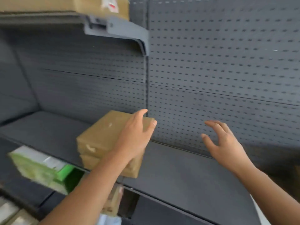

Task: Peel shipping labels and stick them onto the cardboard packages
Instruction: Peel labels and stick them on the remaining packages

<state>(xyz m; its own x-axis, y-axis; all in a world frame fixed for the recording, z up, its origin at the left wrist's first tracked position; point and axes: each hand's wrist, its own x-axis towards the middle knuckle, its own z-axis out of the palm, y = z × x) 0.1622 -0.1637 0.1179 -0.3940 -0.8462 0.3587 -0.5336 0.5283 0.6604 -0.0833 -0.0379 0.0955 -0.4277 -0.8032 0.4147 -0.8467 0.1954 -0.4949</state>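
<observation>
A brown cardboard package sits over the dark grey shelf, with what looks like a second box stacked beneath it. My left hand grips its right side, thumb on top and fingers around the far corner. My right hand hovers to the right of the package, fingers spread and holding nothing, in front of the perforated back panel. No shipping label is visible on the package's upper face. Motion blurs the picture.
A dark perforated back panel rises behind the shelf. An upper shelf bracket carries another cardboard box with a label. A green and white object lies at lower left. More cardboard packages show below the shelf edge.
</observation>
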